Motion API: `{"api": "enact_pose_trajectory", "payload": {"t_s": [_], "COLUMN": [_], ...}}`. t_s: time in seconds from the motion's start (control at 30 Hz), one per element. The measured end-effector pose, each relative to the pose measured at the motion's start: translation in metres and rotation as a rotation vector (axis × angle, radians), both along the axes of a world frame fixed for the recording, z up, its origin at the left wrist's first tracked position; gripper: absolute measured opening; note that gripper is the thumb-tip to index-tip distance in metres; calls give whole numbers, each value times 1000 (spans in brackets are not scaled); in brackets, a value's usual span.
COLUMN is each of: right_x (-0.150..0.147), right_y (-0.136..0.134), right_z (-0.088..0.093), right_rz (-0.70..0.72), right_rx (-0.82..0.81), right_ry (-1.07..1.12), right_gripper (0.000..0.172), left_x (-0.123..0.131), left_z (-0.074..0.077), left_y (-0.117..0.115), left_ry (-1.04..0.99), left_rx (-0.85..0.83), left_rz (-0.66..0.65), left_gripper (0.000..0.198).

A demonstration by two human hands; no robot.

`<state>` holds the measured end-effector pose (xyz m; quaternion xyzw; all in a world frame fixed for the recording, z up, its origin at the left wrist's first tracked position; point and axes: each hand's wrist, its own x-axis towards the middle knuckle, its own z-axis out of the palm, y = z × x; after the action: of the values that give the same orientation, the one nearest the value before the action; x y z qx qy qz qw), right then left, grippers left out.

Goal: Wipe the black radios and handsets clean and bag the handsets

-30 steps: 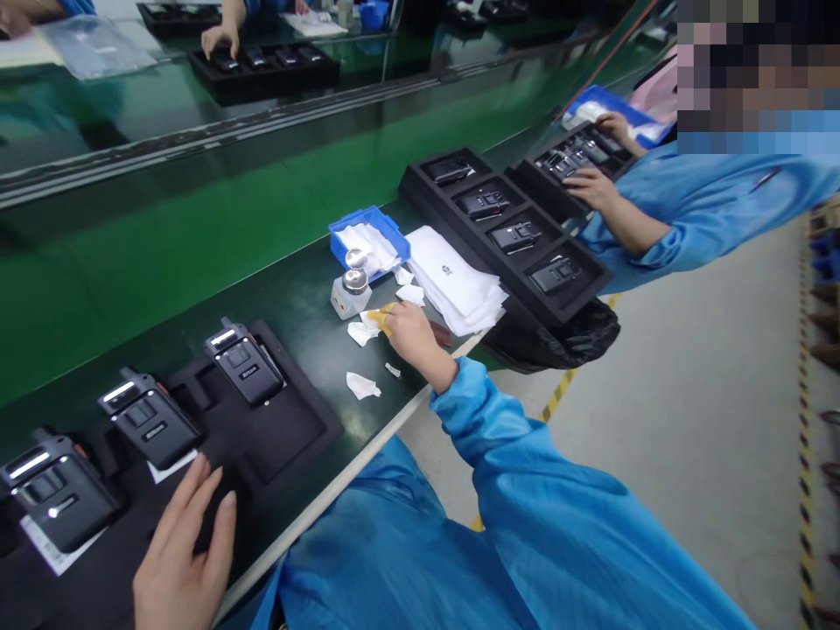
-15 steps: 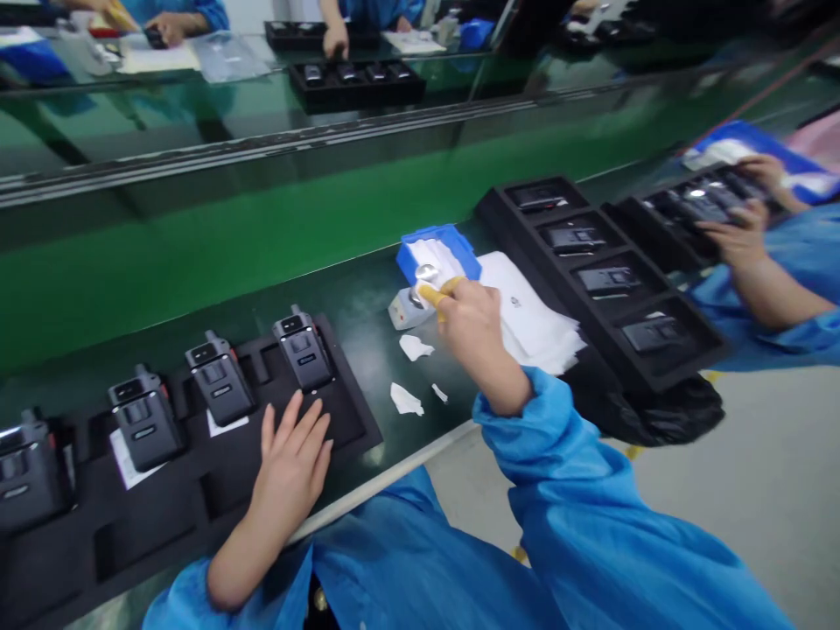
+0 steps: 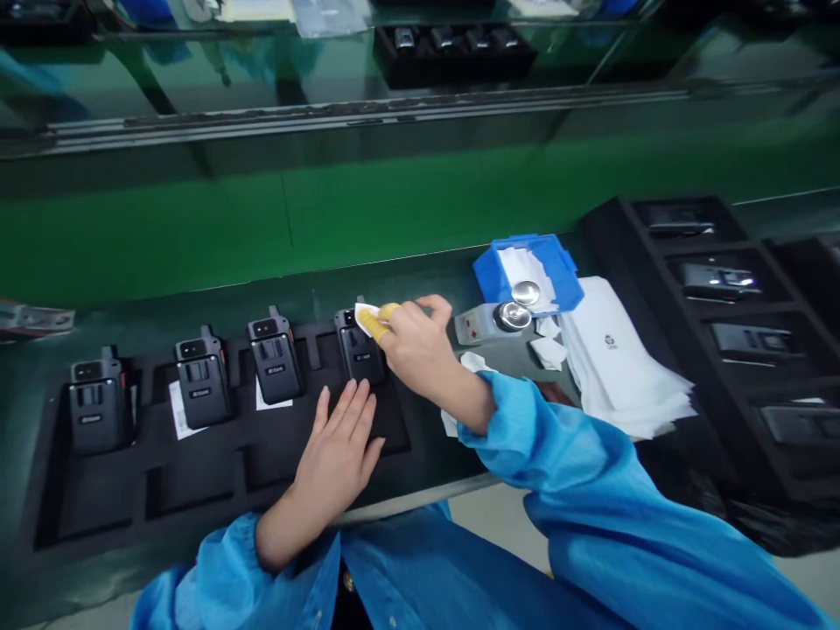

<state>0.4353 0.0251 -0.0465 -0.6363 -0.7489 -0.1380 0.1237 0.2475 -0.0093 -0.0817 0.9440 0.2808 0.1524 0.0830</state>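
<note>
My right hand pinches a small white wipe between fingers capped with yellow finger cots, pressing it on the top of the rightmost black radio. That radio stands in a black foam tray with three more radios to its left. My left hand lies flat with fingers spread on the tray just in front of the rightmost radio.
A white pump bottle with a metal top stands right of my hand, beside a blue bin of wipes and a stack of white cloths. A second black tray of devices lies at the right. A green conveyor belt runs behind.
My right hand has left the pump bottle and carried the wipe left onto the rightmost radio. My left hand stays flat on the tray. The view has swung left and down.
</note>
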Motion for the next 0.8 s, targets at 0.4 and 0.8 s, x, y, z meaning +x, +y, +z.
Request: {"api": "enact_pose_trajectory", "payload": {"t_s": [0.4,0.8], "right_x": [0,-15], "right_y": [9,21], "right_z": [-10,-9], "right_rz": [15,30], "right_rx": [-24,-3], "right_ry": [-65,17], "right_gripper": [34,29], "left_x": [1,2], "left_z": [0,3], "left_y": [0,2], "left_ry": [-4,5], "left_rx": [-56,12], "left_rz": [-3,-11], "left_gripper": [41,42]}}
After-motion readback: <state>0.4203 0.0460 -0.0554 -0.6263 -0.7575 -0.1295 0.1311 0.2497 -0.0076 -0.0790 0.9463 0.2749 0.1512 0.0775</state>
